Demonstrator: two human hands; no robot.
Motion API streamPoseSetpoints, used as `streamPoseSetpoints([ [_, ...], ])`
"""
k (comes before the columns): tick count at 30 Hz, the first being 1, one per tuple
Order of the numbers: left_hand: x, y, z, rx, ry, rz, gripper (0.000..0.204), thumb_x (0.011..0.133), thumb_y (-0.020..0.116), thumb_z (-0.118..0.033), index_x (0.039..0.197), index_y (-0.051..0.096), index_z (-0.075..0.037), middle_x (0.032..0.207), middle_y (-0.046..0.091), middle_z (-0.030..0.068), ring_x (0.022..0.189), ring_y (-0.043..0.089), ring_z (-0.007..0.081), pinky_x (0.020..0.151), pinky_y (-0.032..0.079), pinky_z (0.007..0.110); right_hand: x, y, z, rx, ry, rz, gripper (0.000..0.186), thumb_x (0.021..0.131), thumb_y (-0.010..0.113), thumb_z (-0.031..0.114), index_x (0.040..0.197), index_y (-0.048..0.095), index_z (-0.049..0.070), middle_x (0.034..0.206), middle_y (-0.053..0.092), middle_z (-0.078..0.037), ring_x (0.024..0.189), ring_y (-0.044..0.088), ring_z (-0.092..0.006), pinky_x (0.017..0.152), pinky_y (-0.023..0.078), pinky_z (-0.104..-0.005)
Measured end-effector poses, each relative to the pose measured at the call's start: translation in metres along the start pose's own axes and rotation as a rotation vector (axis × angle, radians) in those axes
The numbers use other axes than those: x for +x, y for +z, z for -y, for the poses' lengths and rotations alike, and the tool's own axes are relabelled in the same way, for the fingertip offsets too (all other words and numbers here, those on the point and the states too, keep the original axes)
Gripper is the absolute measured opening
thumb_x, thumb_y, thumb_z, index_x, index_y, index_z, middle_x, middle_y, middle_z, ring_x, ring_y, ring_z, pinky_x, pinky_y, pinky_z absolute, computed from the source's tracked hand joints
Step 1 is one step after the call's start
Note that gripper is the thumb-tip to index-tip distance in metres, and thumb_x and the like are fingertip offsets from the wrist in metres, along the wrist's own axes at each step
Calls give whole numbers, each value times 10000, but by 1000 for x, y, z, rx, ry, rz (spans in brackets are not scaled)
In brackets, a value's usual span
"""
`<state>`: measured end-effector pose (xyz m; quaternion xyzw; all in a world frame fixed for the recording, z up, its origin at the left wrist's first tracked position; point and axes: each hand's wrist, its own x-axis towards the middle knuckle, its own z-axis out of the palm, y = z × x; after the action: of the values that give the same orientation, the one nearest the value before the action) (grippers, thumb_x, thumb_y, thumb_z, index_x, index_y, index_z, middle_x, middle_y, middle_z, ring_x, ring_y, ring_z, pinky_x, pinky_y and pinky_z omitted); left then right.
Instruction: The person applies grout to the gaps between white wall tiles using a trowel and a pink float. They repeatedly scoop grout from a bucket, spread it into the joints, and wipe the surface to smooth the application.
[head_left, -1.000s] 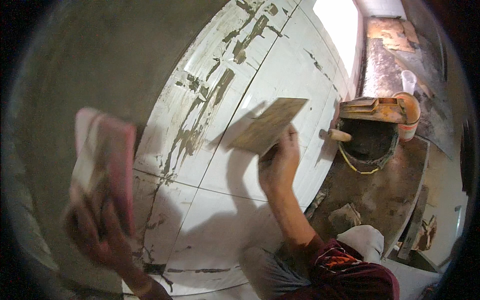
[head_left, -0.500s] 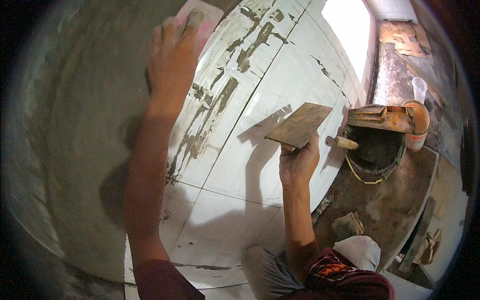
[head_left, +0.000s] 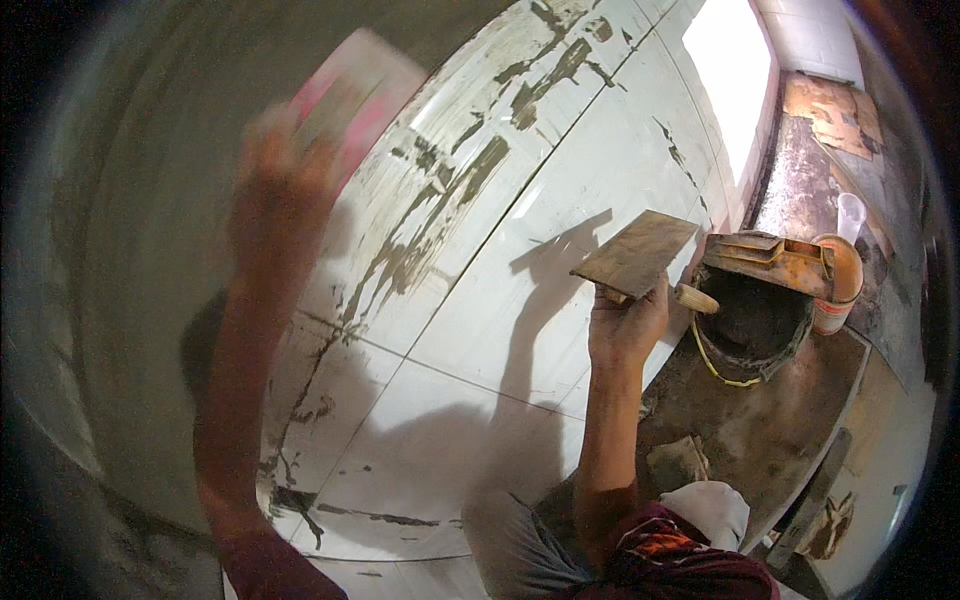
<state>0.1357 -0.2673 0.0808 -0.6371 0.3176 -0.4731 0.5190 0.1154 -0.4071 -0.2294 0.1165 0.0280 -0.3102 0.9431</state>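
Note:
My left hand [head_left: 285, 190], smeared by motion, grips a pink and white plastering float [head_left: 372, 100] by its back. The float lies against or close over the wet grey plaster [head_left: 130, 260] on the left, near where it borders the white tiles [head_left: 510, 280]; contact cannot be made out. My right hand [head_left: 630, 325] holds up a flat rectangular mortar board [head_left: 640, 248] from beneath, its fingers wrapped under it. Only a thin dull film shows on the board's top. Dark mortar smears [head_left: 400, 240] streak the tiles beside the plaster edge.
Right of the board stands a black bucket [head_left: 755, 310] of dark mortar, with a wooden tool handle [head_left: 697, 298] at its rim and an orange tool [head_left: 775, 262] across its top. Behind are an orange pail [head_left: 845, 270], a clear cup [head_left: 851, 215] and cardboard [head_left: 832, 112].
My left hand has swept the float left and down over the plaster. The tiles, the bucket and my right hand with the board sit slightly farther right in view.

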Motion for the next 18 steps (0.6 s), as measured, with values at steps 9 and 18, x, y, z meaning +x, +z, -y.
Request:
streamPoseSetpoints([
  [9,105,-8,-32,-217,-160,-33,445,897,537,-257,1325,466,-157,1270,438,144,1180,452,330,920,469,434,-17,24,-1,2,16,27,373,976,464,189,1301,386,23,1116,566,-102,980,617,-214,784,568,-346],
  [18,41,-22,-11,-163,-71,-138,381,852,581,-182,1232,567,-157,1203,485,139,1127,491,335,865,508,424,-7,8,3,-26,-29,58,388,971,475,190,1304,370,20,1124,567,-107,987,620,-208,793,568,-336],
])
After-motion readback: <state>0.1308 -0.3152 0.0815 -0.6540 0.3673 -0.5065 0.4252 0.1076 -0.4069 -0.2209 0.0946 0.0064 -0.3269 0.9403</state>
